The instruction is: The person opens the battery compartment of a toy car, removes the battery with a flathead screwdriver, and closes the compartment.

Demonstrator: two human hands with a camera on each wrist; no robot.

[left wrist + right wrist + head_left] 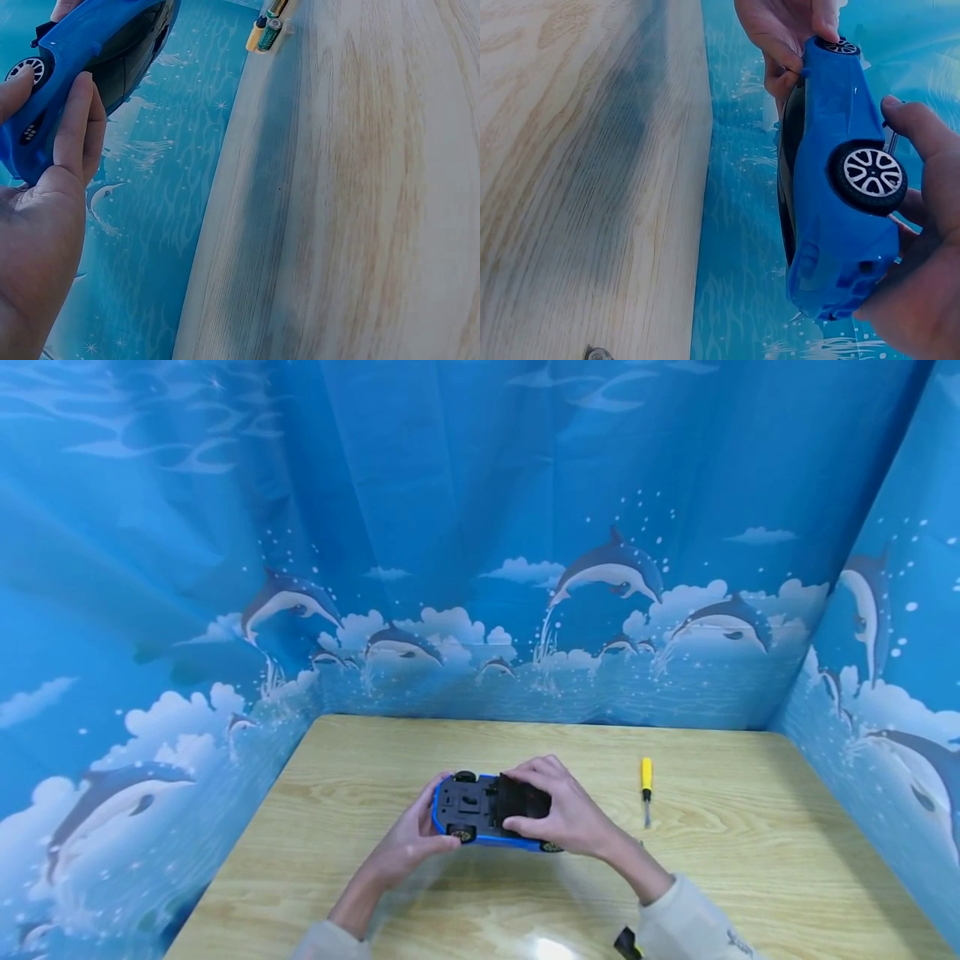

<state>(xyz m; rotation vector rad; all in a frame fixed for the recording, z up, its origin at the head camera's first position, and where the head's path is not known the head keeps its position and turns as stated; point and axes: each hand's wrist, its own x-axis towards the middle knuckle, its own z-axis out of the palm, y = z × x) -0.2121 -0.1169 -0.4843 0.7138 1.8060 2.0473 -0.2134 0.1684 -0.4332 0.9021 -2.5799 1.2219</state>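
Both hands hold a blue plastic toy car (pixel 483 810) upside down, black underside up, just above the middle of the pale wooden table (pixel 360 760). The left hand (pixel 411 839) curls its fingers round one end, and the right hand (pixel 564 814) clasps the other, fingers pressed over the chassis. A yellow-handled screwdriver (pixel 646 788) lies on the table to the right, apart from the car; no writing can be read.
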